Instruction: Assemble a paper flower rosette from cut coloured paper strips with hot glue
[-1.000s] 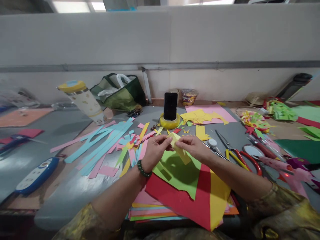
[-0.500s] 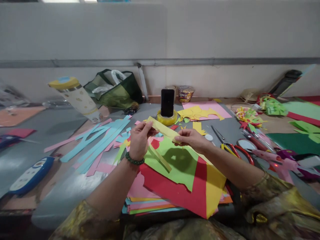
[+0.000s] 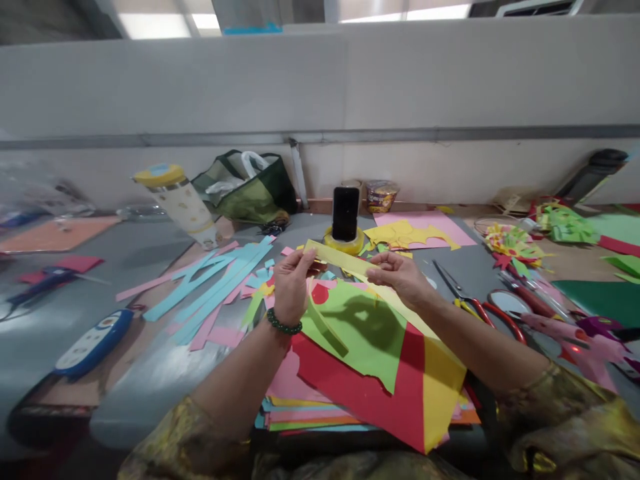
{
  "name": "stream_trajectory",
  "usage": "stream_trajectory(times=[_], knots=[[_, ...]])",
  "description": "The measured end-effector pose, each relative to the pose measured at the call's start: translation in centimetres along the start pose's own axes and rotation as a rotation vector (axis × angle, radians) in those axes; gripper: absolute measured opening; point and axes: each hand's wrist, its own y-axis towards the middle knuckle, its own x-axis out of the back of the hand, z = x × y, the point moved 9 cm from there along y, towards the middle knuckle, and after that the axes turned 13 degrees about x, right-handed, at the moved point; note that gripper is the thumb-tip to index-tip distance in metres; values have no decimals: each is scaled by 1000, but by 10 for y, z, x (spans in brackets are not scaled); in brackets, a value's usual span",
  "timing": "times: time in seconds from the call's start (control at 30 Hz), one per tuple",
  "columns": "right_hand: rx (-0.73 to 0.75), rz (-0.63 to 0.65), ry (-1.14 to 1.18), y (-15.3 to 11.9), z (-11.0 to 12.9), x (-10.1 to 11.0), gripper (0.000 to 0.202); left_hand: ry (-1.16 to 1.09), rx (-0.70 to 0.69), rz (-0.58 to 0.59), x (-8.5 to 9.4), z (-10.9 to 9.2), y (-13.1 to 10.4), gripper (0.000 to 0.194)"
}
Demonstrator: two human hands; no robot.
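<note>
A pale yellow paper strip [image 3: 341, 259] is held up between my hands, stretched slantwise over the paper pile. My left hand [image 3: 293, 285], with a green bead bracelet on its wrist, pinches the strip's left end. At the other end, the thumb and fingers of my right hand [image 3: 400, 279] are closed on it. A narrow curled yellow strip [image 3: 327, 328] hangs or lies below my left hand. Beneath are a light green sheet [image 3: 377, 353], a red sheet [image 3: 350, 390] and a yellow sheet [image 3: 440, 387] on a stack of coloured paper.
Blue paper strips [image 3: 225, 283] lie left, near a white-and-yellow tumbler [image 3: 183, 210] and a blue-and-white case [image 3: 95, 343]. Ahead, a phone [image 3: 345, 213] stands on a tape roll [image 3: 344, 244]. Scissors [image 3: 457, 287], pliers [image 3: 500, 320] and a pink glue gun [image 3: 565, 337] lie right.
The whole view has shifted, so more of the wall's top shows. Both hands keep hold of the yellow strip in much the same pose.
</note>
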Motion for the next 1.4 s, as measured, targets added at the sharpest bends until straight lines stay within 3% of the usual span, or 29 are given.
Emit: stream_trajectory(times=[0.33,0.5,0.6,0.67,0.77,0.83,0.97,1.07,1.13,1.23,1.3,1.4], knots=[[11,-18,17,1,2,4,57,7,-28,-34,4,0,0,35],[107,-39,-33,10,7,14,54,19,-8,-24,5,4,4,35],[198,-47,-126,12,24,23,50,80,10,7,6,5,10,36],[308,-15,-253,8,46,26,41,206,-64,8,7,-4,11,36],[456,122,-530,-8,77,15,15,458,-396,-60,2,-36,-6,48],[504,275,-680,-25,87,-2,6,624,-475,67,-19,-39,-20,55],[590,477,-795,-53,93,-35,15,782,-259,570,-62,-3,-49,31],[586,470,-697,-55,96,-36,12,783,-110,804,-75,15,-64,40],[558,418,-602,-50,101,-23,9,756,-31,851,-76,21,-65,44],[524,224,-623,-44,110,18,12,693,90,812,-70,26,-55,44],[427,154,-827,-46,103,43,16,622,188,750,-64,31,-47,47],[74,235,-1344,-55,64,69,23,482,334,676,-57,39,-40,52]])
